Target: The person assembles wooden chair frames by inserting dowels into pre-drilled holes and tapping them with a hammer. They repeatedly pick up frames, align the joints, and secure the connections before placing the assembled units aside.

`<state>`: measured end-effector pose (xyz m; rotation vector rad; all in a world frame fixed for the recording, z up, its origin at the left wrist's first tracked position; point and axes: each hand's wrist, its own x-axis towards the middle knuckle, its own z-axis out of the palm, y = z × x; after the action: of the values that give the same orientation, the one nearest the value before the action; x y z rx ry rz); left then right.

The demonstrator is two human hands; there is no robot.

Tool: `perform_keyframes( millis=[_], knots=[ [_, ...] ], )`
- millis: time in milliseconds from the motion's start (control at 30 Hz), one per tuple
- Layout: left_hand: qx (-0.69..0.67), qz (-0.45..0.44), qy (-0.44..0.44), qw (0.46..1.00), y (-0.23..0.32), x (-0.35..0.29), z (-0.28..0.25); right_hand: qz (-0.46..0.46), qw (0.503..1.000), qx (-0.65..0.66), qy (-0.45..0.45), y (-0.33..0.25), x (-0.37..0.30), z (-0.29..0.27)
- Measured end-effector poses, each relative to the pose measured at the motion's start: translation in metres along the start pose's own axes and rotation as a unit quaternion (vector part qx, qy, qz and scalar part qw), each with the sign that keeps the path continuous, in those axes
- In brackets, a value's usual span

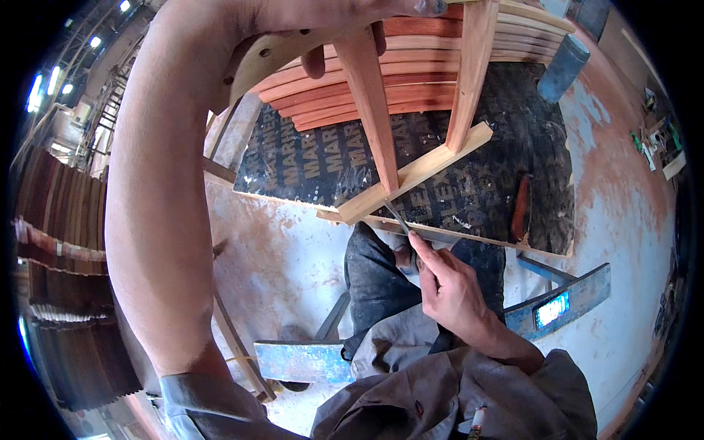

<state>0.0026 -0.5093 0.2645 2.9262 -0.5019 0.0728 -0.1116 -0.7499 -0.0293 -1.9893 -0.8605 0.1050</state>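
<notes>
"What's the black desk (546,147) carrying?"
"A wooden frame (369,110): two legs (469,73) are already meeting its crossbar (433,167), the left hand (330,9) gripping its top (282,48)."
"What's remaining?"
"Likely joint (389,193) work; the right hand (453,290) is holding a thin tool (398,218) there."

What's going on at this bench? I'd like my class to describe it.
A person is working on a wooden frame with bare hands. The left hand reaches up and grips its upper part. The right hand holds a thin metal tool, its tip at the spot where one upright meets the pale bar at the bottom. The bar sits over a dark printed board, with reddish slats stacked farther back.
</notes>
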Motion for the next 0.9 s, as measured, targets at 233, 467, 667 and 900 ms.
perform_keyframes(
  millis=[233, 467, 667, 900],
  knots=[
    [-0.041, 0.066, -0.063, 0.995, 0.005, 0.003, -0.008, 0.008, 1.0, -0.022, 0.009, 0.015, 0.007, 0.004],
    [0.01, 0.087, 0.007, 0.996, -0.021, 0.024, 0.015, 0.04, 0.997, -0.061, 0.006, 0.012, 0.004, 0.005],
    [-0.166, -0.069, -0.175, 0.968, 0.029, 0.004, -0.024, 0.038, 0.994, -0.098, 0.021, 0.016, 0.005, 0.016],
    [-0.097, 0.044, -0.047, 0.993, 0.016, -0.015, -0.002, 0.012, 0.997, -0.064, 0.049, 0.016, 0.022, 0.025]
  ],
)
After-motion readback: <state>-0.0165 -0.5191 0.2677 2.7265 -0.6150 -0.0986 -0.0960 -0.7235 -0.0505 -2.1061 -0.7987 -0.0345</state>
